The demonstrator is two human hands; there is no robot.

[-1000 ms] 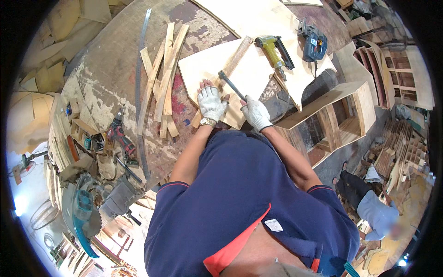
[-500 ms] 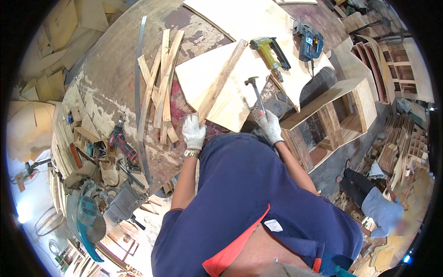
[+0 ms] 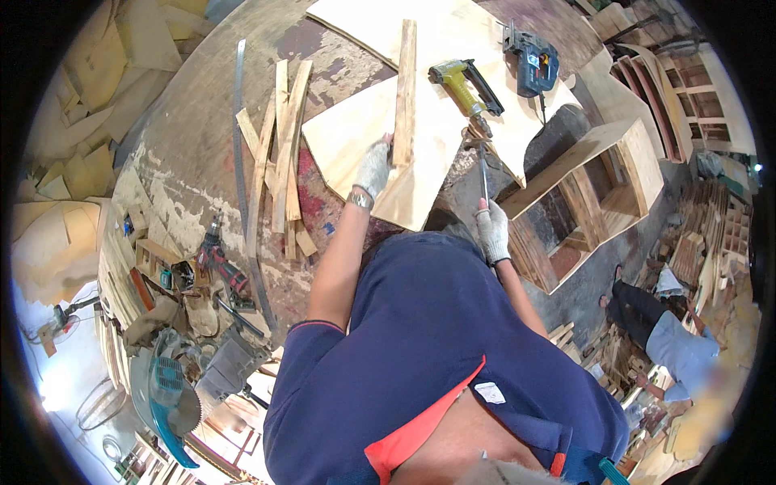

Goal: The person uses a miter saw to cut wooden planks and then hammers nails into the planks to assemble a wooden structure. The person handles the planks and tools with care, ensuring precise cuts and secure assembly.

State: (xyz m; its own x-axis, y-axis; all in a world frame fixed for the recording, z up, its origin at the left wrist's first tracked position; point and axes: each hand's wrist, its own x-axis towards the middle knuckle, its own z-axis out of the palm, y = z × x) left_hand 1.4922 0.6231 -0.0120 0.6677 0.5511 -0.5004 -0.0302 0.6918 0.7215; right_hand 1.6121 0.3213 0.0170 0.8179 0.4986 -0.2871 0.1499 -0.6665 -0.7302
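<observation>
While the left hand [image 3: 373, 167] has its gloved fingers [image 3: 380, 149] clenched around the near end of a long wooden strip [image 3: 404, 89], the strip lies flat and roughly lengthwise across a pale plywood sheet [image 3: 360, 133] on the desk [image 3: 194, 145]. Right hand [image 3: 491, 230], also gloved, is wrapped tight on the handle of a hammer [image 3: 482, 166], head pointing away from the body, raised near the sheet's right edge, apart from the strip. Step looks like positioning the strip on the sheet ahead of fastening; no nail visible, too small to tell. Next move probably calls for holding the strip steady with the left hand and bringing the hammer head across to it, keeping the left fingers out of the strike line. Just beyond the hammer, a yellow nail gun [image 3: 465, 85] rests on a second plywood panel [image 3: 453, 32], with a blue jigsaw [image 3: 533, 61] further right. Left of the sheet, loose wood offcuts [image 3: 279, 153] and a long metal straightedge [image 3: 240, 137] lie on the worn desk. An open wooden cabinet carcass [image 3: 590, 194] stands to the right; a red cordless drill [image 3: 217, 260] sits lower left. Another person [image 3: 659, 331] sits on the floor at far right.
</observation>
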